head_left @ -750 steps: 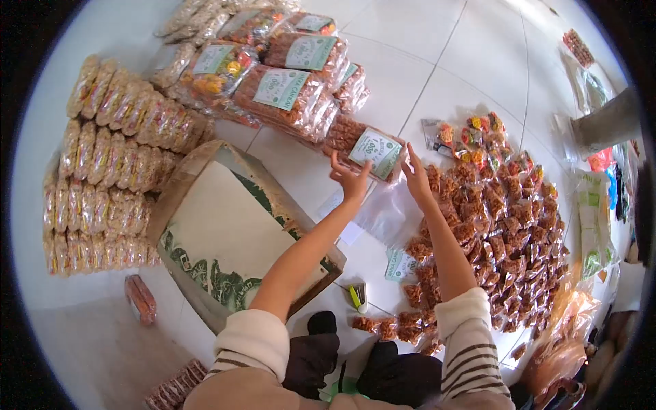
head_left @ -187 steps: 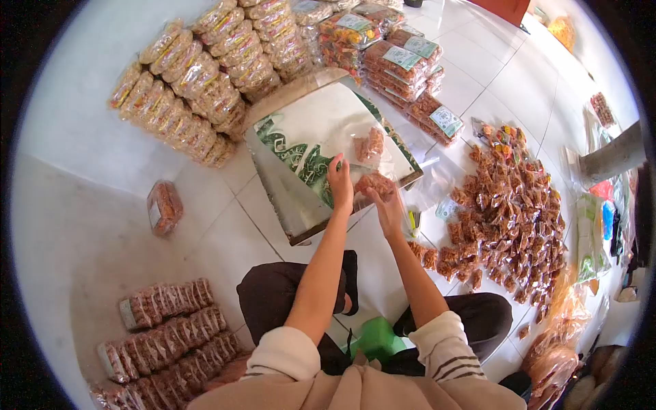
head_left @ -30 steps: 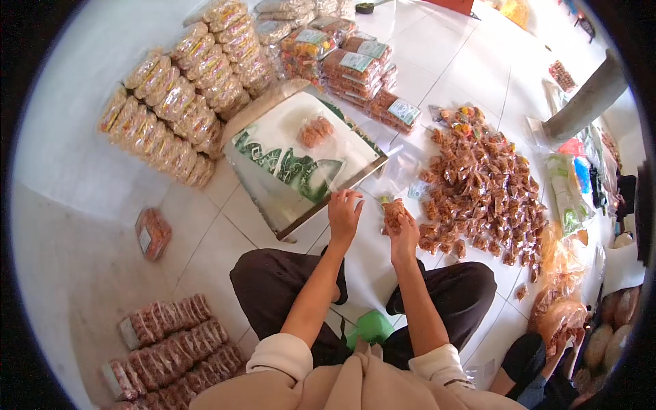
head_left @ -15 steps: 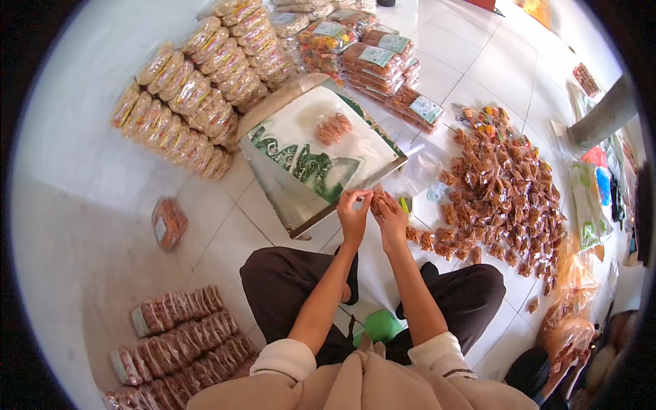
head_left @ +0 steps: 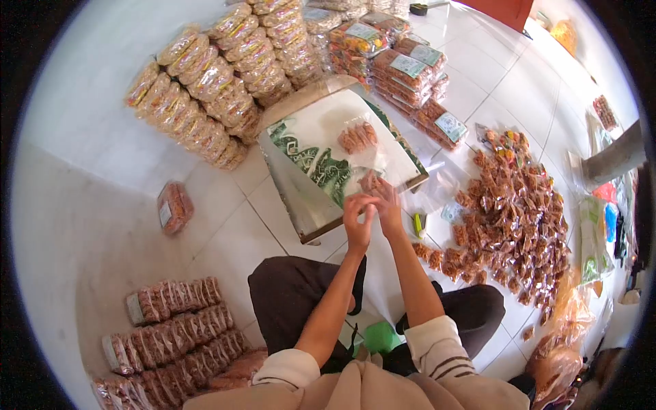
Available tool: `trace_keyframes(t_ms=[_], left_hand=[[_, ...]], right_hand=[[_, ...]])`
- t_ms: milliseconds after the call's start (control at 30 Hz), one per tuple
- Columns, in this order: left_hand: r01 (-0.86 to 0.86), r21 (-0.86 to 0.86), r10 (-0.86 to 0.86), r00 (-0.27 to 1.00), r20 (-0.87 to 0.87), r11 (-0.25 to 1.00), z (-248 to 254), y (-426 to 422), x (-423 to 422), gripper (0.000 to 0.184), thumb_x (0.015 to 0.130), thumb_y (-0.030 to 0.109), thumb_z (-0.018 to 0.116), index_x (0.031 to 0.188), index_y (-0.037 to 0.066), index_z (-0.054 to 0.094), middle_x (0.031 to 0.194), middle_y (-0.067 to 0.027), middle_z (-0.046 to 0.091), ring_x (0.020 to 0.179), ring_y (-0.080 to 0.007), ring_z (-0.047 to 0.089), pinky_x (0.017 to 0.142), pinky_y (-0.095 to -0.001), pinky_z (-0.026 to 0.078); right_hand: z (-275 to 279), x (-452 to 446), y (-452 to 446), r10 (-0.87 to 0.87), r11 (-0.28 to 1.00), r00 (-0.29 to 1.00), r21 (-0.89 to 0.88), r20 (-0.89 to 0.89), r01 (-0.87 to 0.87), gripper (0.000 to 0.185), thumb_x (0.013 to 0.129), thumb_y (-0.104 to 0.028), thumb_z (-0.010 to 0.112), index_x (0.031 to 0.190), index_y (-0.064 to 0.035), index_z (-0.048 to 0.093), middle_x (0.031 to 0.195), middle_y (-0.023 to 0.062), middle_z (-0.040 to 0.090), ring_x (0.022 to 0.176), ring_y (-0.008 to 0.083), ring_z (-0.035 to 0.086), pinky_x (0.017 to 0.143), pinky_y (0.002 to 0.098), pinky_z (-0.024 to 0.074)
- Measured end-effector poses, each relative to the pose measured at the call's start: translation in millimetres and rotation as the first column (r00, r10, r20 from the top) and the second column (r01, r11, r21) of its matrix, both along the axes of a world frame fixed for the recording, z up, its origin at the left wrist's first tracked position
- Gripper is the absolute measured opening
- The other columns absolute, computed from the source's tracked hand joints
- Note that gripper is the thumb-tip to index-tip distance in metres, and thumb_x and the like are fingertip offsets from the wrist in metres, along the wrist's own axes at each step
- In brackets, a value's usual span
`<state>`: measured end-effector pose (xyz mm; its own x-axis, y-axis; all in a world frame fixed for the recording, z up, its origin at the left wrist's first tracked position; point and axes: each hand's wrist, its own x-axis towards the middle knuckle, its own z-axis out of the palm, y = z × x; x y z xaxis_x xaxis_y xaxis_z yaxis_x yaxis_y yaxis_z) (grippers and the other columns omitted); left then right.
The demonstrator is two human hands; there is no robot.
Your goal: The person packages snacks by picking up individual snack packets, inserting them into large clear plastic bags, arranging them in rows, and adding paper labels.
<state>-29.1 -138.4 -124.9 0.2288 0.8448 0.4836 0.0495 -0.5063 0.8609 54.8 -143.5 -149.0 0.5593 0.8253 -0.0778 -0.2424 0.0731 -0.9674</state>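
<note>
My right hand (head_left: 388, 208) is closed around small clear packets of brown snack (head_left: 371, 182), held over the near edge of a low table (head_left: 321, 116) with a white and green top. Beside it, touching or nearly touching, my left hand (head_left: 359, 215) has its fingers curled in a pinch; what they hold, if anything, is hidden. A clear bag with several brown snack packets (head_left: 357, 138) lies on the tabletop, just beyond my hands.
A large heap of small snack packets (head_left: 512, 212) covers the floor at right, near a yellow-green tool (head_left: 418, 224) and a clear plastic sheet (head_left: 437, 181). Filled packs (head_left: 410, 75) are stacked behind; rows of bags (head_left: 198, 82) lean at left. More rows (head_left: 171, 338) lie lower left.
Both hands have moved forward, bringing the snack packets from the table's near edge to over its top. The whole view has shifted slightly.
</note>
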Motion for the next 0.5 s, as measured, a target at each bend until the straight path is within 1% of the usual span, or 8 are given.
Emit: trace_keyframes(t_ms=[67, 100, 200, 267, 300, 367, 433, 500], left_hand=[[-0.281, -0.252, 0.332, 0.924, 0.189, 0.926, -5, 30, 6, 0.018, 0.087, 0.017, 0.049, 0.095, 0.003, 0.056, 0.098, -0.0087, 0.051, 0.093, -0.0206, 0.049, 0.086, -0.0311, 0.036], [-0.23, -0.319, 0.33, 0.892, 0.309, 0.92, -12, 57, 11, 0.027, 0.09, 0.022, 0.044, 0.107, 0.002, 0.051, 0.109, -0.0101, 0.049, 0.103, -0.023, 0.047, 0.091, -0.0337, 0.033], [-0.289, -0.389, 0.353, 0.93, 0.103, 0.875, -29, 139, 22, 0.029, 0.09, 0.021, 0.043, 0.112, 0.003, 0.049, 0.118, -0.0104, 0.047, 0.11, -0.0222, 0.044, 0.093, -0.0337, 0.032], [-0.097, -0.608, 0.266, 0.944, 0.194, 0.788, -30, 175, 29, 0.029, 0.089, 0.019, 0.044, 0.114, 0.004, 0.049, 0.121, -0.0098, 0.046, 0.111, -0.021, 0.043, 0.094, -0.0322, 0.032], [-0.1, -0.609, 0.268, 0.944, 0.191, 0.787, -32, 182, 31, 0.029, 0.089, 0.019, 0.044, 0.114, 0.004, 0.049, 0.121, -0.0098, 0.046, 0.111, -0.021, 0.043, 0.094, -0.0322, 0.032], [-0.149, -0.441, 0.125, 0.989, -0.083, 0.885, -35, 193, 32, 0.033, 0.086, 0.018, 0.047, 0.115, 0.002, 0.048, 0.117, -0.012, 0.049, 0.101, -0.0221, 0.049, 0.085, -0.0319, 0.039], [-0.171, -0.45, 0.183, 0.983, -0.017, 0.877, -45, 190, 35, 0.034, 0.086, 0.018, 0.048, 0.115, 0.002, 0.048, 0.116, -0.0119, 0.05, 0.099, -0.0225, 0.051, 0.084, -0.032, 0.04], [-0.193, -0.467, 0.246, 0.968, 0.055, 0.863, -52, 183, 35, 0.035, 0.085, 0.018, 0.049, 0.116, 0.002, 0.047, 0.116, -0.0119, 0.05, 0.097, -0.0229, 0.052, 0.083, -0.0321, 0.041]], right_hand=[[3, 3, 22, 0.037, 0.994, 0.999, -0.108, 0.021, -0.035, 0.031, 0.082, -0.006, 0.049, 0.112, 0.0025, 0.049, 0.105, 0.0103, 0.057, 0.093, 0.0174, 0.055, 0.08, 0.0282, 0.0429], [-7, 5, 31, 0.046, 0.996, 0.995, -0.076, 0.092, -0.039, 0.031, 0.083, -0.003, 0.046, 0.114, 0.003, 0.048, 0.108, 0.0088, 0.055, 0.095, 0.0161, 0.054, 0.083, 0.0276, 0.0418], [-31, 9, 52, 0.056, 0.998, 0.976, -0.026, 0.211, -0.052, 0.032, 0.084, 0.002, 0.043, 0.116, 0.0035, 0.046, 0.112, 0.0076, 0.052, 0.098, 0.0149, 0.052, 0.087, 0.0267, 0.0397], [-37, 10, 63, 0.058, 0.998, 0.965, -0.007, 0.255, -0.058, 0.033, 0.084, 0.004, 0.042, 0.116, 0.0034, 0.046, 0.113, 0.0079, 0.051, 0.101, 0.0149, 0.051, 0.088, 0.0264, 0.0388], [-34, 9, 67, 0.032, 0.998, 0.958, 0.049, 0.285, -0.048, 0.032, 0.084, 0.004, 0.041, 0.116, 0.0031, 0.046, 0.113, 0.0078, 0.052, 0.102, 0.0154, 0.051, 0.088, 0.0262, 0.0387], [-24, 2, 74, 0.007, 0.993, 0.952, 0.107, 0.305, -0.042, 0.032, 0.085, 0.004, 0.04, 0.116, 0.0029, 0.047, 0.113, 0.0077, 0.052, 0.104, 0.0158, 0.05, 0.088, 0.026, 0.0386], [-5, -6, 78, -0.021, 0.973, 0.998, 0.231, 0.064, 0.006, 0.03, 0.085, 0.002, 0.042, 0.115, 0.0024, 0.047, 0.115, 0.0078, 0.052, 0.104, 0.018, 0.05, 0.09, 0.0278, 0.0381], [18, -10, 77, -0.069, 0.992, 0.981, 0.121, 0.179, 0.047, 0.03, 0.085, 0.003, 0.042, 0.115, 0.0022, 0.047, 0.115, 0.0079, 0.051, 0.104, 0.0181, 0.05, 0.091, 0.0283, 0.0375]])
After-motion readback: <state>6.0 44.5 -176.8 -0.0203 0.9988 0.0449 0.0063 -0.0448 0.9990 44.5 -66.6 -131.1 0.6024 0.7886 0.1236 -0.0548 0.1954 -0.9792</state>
